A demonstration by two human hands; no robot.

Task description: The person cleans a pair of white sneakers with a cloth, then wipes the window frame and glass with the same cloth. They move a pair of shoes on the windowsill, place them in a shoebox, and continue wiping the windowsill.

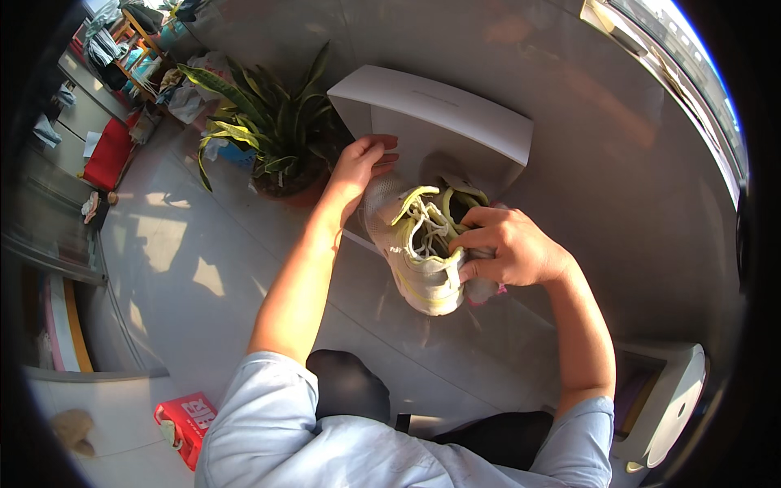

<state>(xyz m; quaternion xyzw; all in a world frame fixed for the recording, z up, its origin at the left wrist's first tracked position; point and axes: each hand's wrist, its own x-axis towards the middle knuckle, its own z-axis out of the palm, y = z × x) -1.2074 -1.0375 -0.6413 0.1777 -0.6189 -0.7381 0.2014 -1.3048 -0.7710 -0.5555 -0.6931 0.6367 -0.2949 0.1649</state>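
Note:
A pale sneaker [427,268] with yellow-green trim and loose laces is in front of me, its heel towards me. My right hand [512,247] grips the collar near its heel. A second shoe [467,198] with similar trim lies just beyond and to the right, partly hidden. Beside the toe is my left hand [366,165], its fingers extended; whether they touch the shoe is unclear. Behind both shoes stands an open white box [436,104]. Something grey with pink edges [484,290] shows beneath my right hand.
A potted snake plant [284,177] stands left of the box. A red bag [189,421] lies at lower left, and a white appliance or container [677,396] stands at lower right. A cluttered rack [143,30] is at upper left.

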